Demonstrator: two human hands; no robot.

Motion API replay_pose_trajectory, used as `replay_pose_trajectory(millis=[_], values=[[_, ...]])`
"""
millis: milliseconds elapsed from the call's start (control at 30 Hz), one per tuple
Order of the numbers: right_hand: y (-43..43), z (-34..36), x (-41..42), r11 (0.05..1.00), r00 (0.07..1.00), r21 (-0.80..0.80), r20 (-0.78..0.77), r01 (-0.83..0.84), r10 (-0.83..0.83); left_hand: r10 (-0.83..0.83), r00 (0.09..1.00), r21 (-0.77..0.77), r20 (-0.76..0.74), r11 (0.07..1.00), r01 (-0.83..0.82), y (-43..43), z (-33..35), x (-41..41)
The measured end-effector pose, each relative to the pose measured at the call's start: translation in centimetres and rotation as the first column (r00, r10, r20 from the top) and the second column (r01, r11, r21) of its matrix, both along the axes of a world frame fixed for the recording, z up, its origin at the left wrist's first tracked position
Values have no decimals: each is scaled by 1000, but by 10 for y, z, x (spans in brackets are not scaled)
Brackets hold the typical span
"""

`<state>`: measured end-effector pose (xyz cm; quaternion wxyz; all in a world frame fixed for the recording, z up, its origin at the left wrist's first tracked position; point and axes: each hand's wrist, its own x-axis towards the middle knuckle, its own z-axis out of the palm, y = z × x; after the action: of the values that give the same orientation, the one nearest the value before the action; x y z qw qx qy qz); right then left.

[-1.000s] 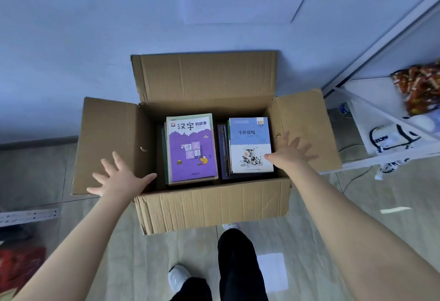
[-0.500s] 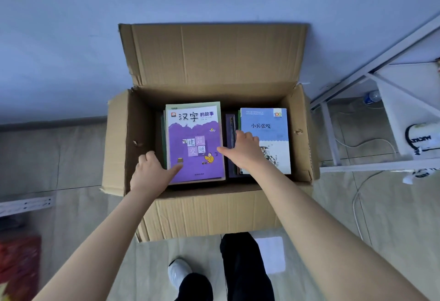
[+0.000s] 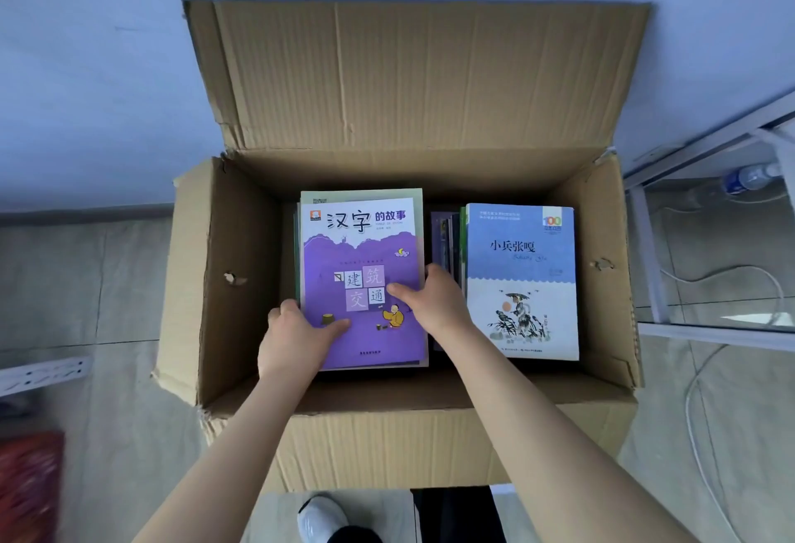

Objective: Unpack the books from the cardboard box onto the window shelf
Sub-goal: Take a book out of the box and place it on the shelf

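Observation:
An open cardboard box point(image 3: 413, 439) stands on the floor against the wall, its back flap upright. Inside lie two stacks of books. The left stack is topped by a purple book point(image 3: 359, 271); the right stack by a blue-and-white book point(image 3: 520, 280). Several thin books stand on edge between them. My left hand point(image 3: 297, 336) grips the left stack at its lower left edge, thumb on the purple cover. My right hand point(image 3: 430, 301) grips the same stack at its right edge, thumb on the cover, fingers down in the gap.
A white metal rack frame point(image 3: 645, 258) stands to the right of the box, with a plastic bottle point(image 3: 750, 178) under it and a white cable point(image 3: 697, 413) on the tiled floor. A red object point(image 3: 28, 486) lies at the lower left. My shoe point(image 3: 320, 519) is below the box.
Both hands came off the box's side flaps and reached inside. They now clasp the left stack on both sides. The view has moved closer to the box.

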<state>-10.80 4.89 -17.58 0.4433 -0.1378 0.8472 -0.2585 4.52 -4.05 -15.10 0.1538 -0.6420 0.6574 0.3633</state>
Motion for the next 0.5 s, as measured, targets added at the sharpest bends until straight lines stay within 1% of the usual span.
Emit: replay_pose_trajectory(millis=[200,500], values=[[2,3,-11,999,997,-2,63,32,-31,14,1000,-107,-13,994,-16,23,7,-10],[9,4,-17,989,979,-13,145,147,-143,89,989,-87,-119,991,-100,24,5,-7]])
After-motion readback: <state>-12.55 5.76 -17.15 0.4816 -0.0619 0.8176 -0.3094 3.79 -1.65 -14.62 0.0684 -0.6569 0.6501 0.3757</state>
